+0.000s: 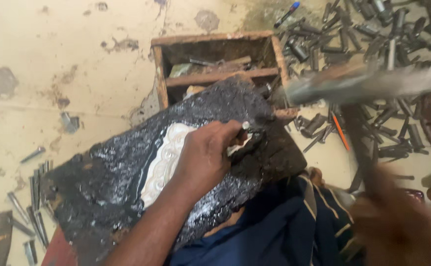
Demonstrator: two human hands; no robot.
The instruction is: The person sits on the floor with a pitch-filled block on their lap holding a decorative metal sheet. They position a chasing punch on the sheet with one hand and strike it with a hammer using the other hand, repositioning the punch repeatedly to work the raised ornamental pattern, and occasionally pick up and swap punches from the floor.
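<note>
- Left hand, centre of the frame, is resting on a black pitch-covered block and pinching a short metal punch between thumb and fingers; only the punch's pale top end is showing, the tip being hidden under the fingers.
- Block is lying tilted from lower left to upper centre, its lower right part sitting over dark blue cloth with yellow stripes.
- Silvery embossed metal sheet is set into the pitch, just left of the hand; the wrist and palm are covering its right part, so its full outline cannot be read.
- Right hand, lower right, is badly motion-blurred; it is closed around a dark hammer handle, but individual fingers cannot be made out.
- Hammer is smearing across the upper right as a grey streak; the head's shape is lost in blur, and it is standing above and to the right of the punch, apart from it.
- Wooden box, upper centre, is partly hidden behind the block's top edge; its contents are dim.
- Heap of dark metal punches is filling the upper right, cut off by the frame edge.
- More loose punches are lying at lower left on the stained pale floor.
- Blue-capped marker is lying at top centre.
</note>
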